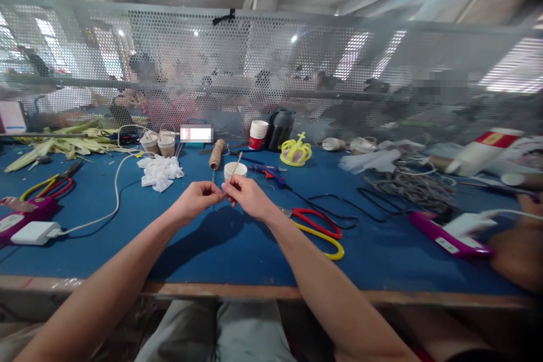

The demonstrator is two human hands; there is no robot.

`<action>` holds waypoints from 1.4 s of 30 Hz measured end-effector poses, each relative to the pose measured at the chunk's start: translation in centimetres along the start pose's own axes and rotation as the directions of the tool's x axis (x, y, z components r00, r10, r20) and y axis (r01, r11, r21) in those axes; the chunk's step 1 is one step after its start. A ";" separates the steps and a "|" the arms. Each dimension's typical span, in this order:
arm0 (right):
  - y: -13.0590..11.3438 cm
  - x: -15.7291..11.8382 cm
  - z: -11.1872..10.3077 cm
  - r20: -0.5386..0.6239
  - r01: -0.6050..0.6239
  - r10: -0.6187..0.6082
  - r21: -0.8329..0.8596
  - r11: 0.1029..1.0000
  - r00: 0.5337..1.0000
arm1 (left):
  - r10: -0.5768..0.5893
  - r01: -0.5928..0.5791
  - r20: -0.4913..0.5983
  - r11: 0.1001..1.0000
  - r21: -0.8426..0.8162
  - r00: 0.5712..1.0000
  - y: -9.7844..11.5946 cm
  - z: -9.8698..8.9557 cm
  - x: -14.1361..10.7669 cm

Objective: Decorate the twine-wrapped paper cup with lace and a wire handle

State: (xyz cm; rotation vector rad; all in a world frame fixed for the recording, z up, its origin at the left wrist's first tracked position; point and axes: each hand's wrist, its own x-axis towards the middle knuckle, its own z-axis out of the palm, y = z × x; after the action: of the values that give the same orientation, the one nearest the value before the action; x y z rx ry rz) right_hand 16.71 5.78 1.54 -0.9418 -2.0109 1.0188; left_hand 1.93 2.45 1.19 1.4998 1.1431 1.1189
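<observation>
My left hand (pixel 202 199) and my right hand (pixel 244 195) meet above the middle of the blue table (pixel 229 260). Between the fingertips of my right hand is a thin brown stick (pixel 237 165), which points up and slightly right. My left hand is pinched beside it on a thin brown strand (pixel 213 176). Just behind my hands stands a white paper cup (pixel 235 169), partly hidden by the stick and fingers. A spool of brown twine (pixel 217 154) lies behind my left hand. To the right of the cup is a blue glue gun (pixel 272 175).
Red-and-yellow scissors (pixel 318 225) lie beside my right forearm. Behind are a yellow crown (pixel 296 153), a dark jug (pixel 280 130) and stacked cups (pixel 258 134). Crumpled tissue (pixel 160 172) and a power strip (pixel 25 220) are left. Another person's arm (pixel 520 249) rests at the right edge.
</observation>
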 end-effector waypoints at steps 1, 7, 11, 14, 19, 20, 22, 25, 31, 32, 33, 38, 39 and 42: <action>0.0 0.0 0.0 -0.008 -0.005 0.005 -0.001 1.000 1.000 | -0.005 0.005 -0.002 1.000 -0.014 1.000 0.0 0.0 0.0; -0.3 -0.1 0.2 -0.031 -0.022 0.021 -0.019 1.000 0.999 | -0.035 0.034 -0.018 0.997 -0.065 0.999 0.0 0.2 0.0; -0.4 -0.2 0.2 -0.040 -0.018 0.017 -0.041 0.999 0.999 | -0.029 0.027 -0.025 0.998 -0.062 0.999 -0.1 0.2 0.0; -0.4 -0.2 0.2 -0.054 -0.019 0.015 -0.071 0.997 0.998 | 0.002 -0.004 -0.046 0.999 -0.047 0.999 -0.4 0.4 0.1; -0.3 -0.1 0.2 -0.079 -0.026 0.016 -0.117 0.993 0.997 | 0.041 -0.042 -0.074 0.999 -0.017 0.996 -1.0 0.6 0.4; -0.3 -0.1 0.2 -0.082 -0.025 0.015 -0.124 0.992 0.997 | 0.043 -0.044 -0.076 0.999 -0.013 0.996 -1.1 0.6 0.4; -0.3 -0.1 0.2 -0.083 -0.022 0.011 -0.132 0.991 0.996 | 0.047 -0.048 -0.077 0.999 -0.007 0.996 -1.2 0.7 0.5; -0.3 -0.1 0.2 -0.081 -0.019 0.008 -0.137 0.990 0.997 | 0.047 -0.047 -0.073 0.999 0.003 0.996 -1.3 0.6 0.5; -0.4 -0.1 0.2 -0.082 -0.029 0.019 -0.127 0.992 0.996 | 0.058 -0.055 -0.070 0.998 0.043 0.996 -1.2 0.4 0.5; -0.4 -0.1 0.2 -0.082 -0.031 0.021 -0.121 0.992 0.996 | 0.062 -0.059 -0.073 0.997 0.049 0.995 -1.2 0.4 0.5; -0.3 -0.1 0.3 -0.082 -0.033 0.023 -0.115 0.993 0.996 | 0.067 -0.063 -0.077 0.997 0.054 0.995 -1.2 0.4 0.5; -0.2 -0.1 0.5 -0.093 -0.037 0.029 -0.089 0.995 0.995 | 0.072 -0.066 -0.093 0.996 0.058 0.993 -1.0 0.3 0.3; -0.2 0.0 0.5 -0.096 -0.037 0.028 -0.087 0.996 0.995 | 0.071 -0.066 -0.095 0.996 0.057 0.993 -1.0 0.4 0.3; -0.1 0.0 0.5 -0.100 -0.035 0.027 -0.079 0.996 0.995 | 0.072 -0.067 -0.103 0.997 0.050 0.992 -0.8 0.5 0.2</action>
State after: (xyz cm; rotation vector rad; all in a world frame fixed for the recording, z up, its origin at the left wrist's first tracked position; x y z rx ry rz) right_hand 16.28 5.56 1.40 -1.0492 -1.9733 0.8956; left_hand 2.30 2.72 0.36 1.5423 1.2035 1.2376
